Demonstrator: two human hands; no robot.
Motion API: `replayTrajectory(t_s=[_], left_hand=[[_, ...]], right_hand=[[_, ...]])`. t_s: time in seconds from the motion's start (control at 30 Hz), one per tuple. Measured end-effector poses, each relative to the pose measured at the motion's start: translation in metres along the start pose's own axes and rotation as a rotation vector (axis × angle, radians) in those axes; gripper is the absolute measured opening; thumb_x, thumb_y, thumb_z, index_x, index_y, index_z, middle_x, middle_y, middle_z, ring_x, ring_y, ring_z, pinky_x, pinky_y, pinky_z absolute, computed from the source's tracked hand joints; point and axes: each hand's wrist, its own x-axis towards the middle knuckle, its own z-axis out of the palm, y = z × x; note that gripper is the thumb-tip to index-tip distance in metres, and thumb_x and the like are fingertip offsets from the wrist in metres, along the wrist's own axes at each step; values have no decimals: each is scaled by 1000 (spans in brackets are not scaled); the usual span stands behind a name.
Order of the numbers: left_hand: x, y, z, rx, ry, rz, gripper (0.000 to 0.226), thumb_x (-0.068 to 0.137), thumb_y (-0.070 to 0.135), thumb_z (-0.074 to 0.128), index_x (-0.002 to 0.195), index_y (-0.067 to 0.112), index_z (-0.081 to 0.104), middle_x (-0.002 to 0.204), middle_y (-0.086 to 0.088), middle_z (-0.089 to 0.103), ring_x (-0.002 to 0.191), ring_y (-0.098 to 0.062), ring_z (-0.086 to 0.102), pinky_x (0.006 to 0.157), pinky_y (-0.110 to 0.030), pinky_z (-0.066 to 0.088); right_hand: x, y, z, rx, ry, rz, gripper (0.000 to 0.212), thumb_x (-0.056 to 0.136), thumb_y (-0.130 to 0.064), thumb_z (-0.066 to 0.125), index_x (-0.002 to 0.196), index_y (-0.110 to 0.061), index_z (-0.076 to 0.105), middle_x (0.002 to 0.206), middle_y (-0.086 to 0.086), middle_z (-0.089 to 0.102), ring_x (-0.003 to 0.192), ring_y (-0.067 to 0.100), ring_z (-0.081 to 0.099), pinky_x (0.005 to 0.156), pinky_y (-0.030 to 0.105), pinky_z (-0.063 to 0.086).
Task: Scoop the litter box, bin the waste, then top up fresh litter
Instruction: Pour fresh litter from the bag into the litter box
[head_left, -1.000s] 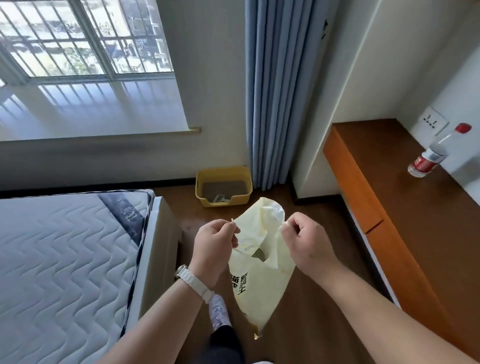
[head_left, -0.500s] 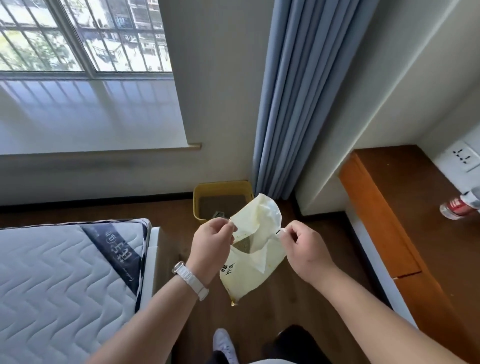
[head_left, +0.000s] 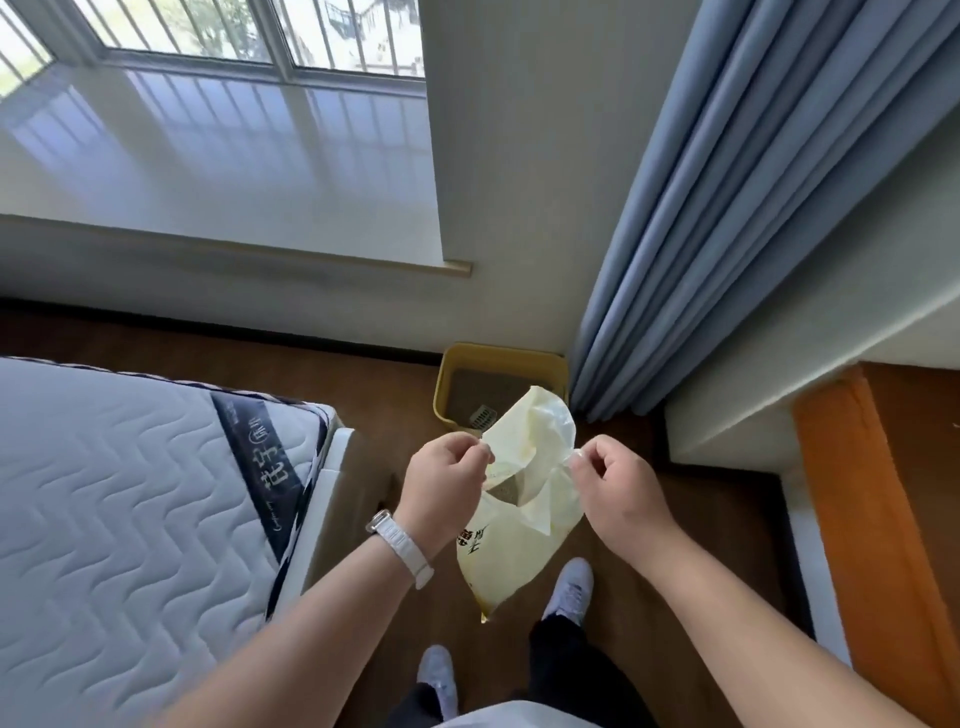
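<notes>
1. Pinching the open mouth of a pale yellow litter bag (head_left: 519, 551), the left hand (head_left: 441, 483) has its fingers (head_left: 480, 457) curled tight on the bag's left edge.
2. The right hand (head_left: 618, 493) grips the opposite edge, its fingers (head_left: 582, 460) closed on the thin plastic, so the two hands hold the mouth spread between them.
3. The bag hangs in the air above the wooden floor (head_left: 389, 364), with its lowest corner pointing down near the white shoes (head_left: 571, 587).
4. Black characters are printed on the front of the bag, and brownish grains (head_left: 506, 491) show inside the opening.
5. The yellow litter box (head_left: 447, 384) sits on the floor against the wall, just beside the foot of the blue curtain (head_left: 727, 208).
6. From the head view, the bag's upper flap overlaps the box's near right corner.
7. Inside the box lie grey-brown litter (head_left: 483, 387) and a pale slotted scoop (head_left: 480, 415), which rests at the near side.
8. A white watch (head_left: 400, 545) sits on the left wrist.
9. A quilted mattress (head_left: 130, 493) fills the left, with a pale window sill (head_left: 234, 171) beyond it.
10. An orange-fronted wooden unit (head_left: 857, 519) stands at the right, well apart from the box.
</notes>
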Motion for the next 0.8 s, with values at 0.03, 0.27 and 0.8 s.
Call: replayTrajectory(t_s=[0.03, 0.27, 0.8], left_hand=[[7, 2, 8, 15, 16, -23, 25, 92, 16, 51, 75, 15, 70, 63, 2, 62, 55, -12, 52, 47, -21, 42], [62, 7, 57, 63, 102, -156, 24, 89, 13, 51, 72, 10, 67, 53, 4, 51, 47, -11, 41, 42, -20, 33], [189, -113, 73, 68, -13, -123, 25, 94, 21, 52, 77, 7, 63, 65, -7, 58, 55, -6, 44, 50, -17, 37]], right_hand=[[12, 6, -3, 0, -33, 5, 27, 93, -23, 52, 70, -9, 54, 65, 6, 57, 59, 16, 49, 51, 30, 41], [91, 44, -8, -61, -185, -5, 27, 91, -21, 52, 71, -4, 50, 62, 4, 52, 56, 10, 41, 49, 25, 33], [208, 108, 90, -150, -158, 21, 25, 95, -23, 49, 75, -7, 50, 71, 6, 54, 61, 15, 44, 51, 30, 34]])
